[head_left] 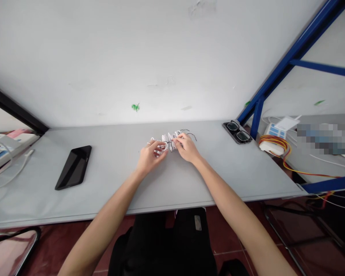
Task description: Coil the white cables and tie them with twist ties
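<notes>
Coiled white cables [170,137] lie in a bunch on the grey table, toward its back. My left hand [151,156] has its fingers curled round the left coil. From the right, my right hand [187,148] reaches in with thumb and fingertips pinched together at a thin black tie [168,142] that crosses the white loops. Its exact grip is partly hidden by the fingers. Loose thin black ends [192,134] stick out behind the right hand. A small white plug [171,148] shows between both hands.
A black phone [74,167] lies on the table [109,191] at left. Glasses [238,131] rest on a dark tray at the back right. Blue frame bars [257,115] border the right side, with a power strip [271,143] and red-yellow wires [287,153] beyond. A white wall stands behind.
</notes>
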Action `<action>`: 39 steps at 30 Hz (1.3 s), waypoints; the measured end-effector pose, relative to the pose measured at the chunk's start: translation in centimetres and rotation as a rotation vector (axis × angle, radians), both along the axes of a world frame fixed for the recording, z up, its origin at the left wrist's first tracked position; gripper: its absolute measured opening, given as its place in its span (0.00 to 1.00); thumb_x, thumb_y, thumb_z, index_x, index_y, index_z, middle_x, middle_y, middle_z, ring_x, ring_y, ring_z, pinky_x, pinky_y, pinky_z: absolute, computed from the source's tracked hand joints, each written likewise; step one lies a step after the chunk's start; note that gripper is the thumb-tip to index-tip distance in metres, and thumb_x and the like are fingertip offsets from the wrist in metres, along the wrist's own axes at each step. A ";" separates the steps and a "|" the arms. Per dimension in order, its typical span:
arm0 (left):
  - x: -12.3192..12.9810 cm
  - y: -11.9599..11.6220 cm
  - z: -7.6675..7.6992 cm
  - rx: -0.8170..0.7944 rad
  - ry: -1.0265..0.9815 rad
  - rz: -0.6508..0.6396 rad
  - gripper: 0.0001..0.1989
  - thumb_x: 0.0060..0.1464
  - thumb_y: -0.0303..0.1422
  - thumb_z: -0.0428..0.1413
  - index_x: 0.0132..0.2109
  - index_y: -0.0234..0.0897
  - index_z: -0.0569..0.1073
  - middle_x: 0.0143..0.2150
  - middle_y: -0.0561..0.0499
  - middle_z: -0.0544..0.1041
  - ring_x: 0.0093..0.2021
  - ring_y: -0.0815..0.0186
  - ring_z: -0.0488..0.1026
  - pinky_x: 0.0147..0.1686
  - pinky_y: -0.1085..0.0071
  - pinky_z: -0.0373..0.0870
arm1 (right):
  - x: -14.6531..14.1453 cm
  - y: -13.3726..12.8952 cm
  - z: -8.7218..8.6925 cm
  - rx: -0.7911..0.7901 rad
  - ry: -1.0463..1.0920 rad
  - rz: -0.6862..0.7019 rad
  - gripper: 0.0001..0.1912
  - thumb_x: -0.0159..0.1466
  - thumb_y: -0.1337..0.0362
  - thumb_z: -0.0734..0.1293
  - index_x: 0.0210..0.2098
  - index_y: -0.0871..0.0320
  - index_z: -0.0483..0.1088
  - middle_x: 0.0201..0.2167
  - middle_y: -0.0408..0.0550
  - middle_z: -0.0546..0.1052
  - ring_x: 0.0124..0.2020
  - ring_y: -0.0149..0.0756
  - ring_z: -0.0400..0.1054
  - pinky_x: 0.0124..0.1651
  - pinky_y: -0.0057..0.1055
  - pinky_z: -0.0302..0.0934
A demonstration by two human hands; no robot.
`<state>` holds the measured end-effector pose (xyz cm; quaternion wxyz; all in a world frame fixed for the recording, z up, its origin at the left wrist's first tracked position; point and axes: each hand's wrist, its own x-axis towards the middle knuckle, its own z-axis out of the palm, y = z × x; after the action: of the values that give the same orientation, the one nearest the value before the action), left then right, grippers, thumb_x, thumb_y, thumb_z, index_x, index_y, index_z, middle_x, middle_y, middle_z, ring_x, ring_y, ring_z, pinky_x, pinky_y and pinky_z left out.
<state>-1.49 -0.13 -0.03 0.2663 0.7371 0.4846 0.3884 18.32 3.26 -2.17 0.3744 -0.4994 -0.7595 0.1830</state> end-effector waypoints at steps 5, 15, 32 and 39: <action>0.1 -0.1 -0.5 0.138 -0.070 -0.101 0.12 0.59 0.38 0.55 0.47 0.40 0.74 0.50 0.45 0.73 0.41 0.67 0.76 0.38 0.69 0.77 | -0.9 -0.5 0.5 -0.245 0.404 0.150 0.22 0.68 0.47 0.59 0.29 0.57 0.69 0.28 0.45 0.71 0.30 0.34 0.65 0.34 0.31 0.59; 0.5 0.0 -0.8 0.137 -0.104 -0.169 0.16 0.58 0.32 0.56 0.53 0.41 0.71 0.54 0.44 0.72 0.48 0.64 0.74 0.48 0.63 0.76 | -1.4 -0.5 0.5 -0.522 0.720 0.199 0.22 0.63 0.45 0.62 0.24 0.56 0.60 0.22 0.42 0.65 0.20 0.28 0.55 0.24 0.28 0.51; 0.6 0.6 -1.2 0.218 -0.099 -0.046 0.09 0.57 0.35 0.58 0.44 0.38 0.77 0.40 0.48 0.78 0.38 0.66 0.73 0.41 0.69 0.71 | -1.7 -1.3 1.3 -0.545 0.615 0.255 0.15 0.62 0.56 0.62 0.23 0.57 0.63 0.21 0.42 0.64 0.21 0.27 0.54 0.25 0.28 0.48; 0.6 0.6 -1.5 0.331 -0.056 -0.051 0.06 0.57 0.30 0.57 0.41 0.39 0.78 0.41 0.48 0.78 0.40 0.66 0.74 0.41 0.70 0.69 | -0.6 -0.8 1.6 -0.921 0.864 0.422 0.11 0.53 0.59 0.69 0.23 0.58 0.65 0.18 0.38 0.60 0.18 0.24 0.51 0.22 0.26 0.44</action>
<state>-0.87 0.47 -1.58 0.1644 0.7717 0.3877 0.4765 17.76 2.43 -0.60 0.3495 -0.3309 -0.4669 0.7419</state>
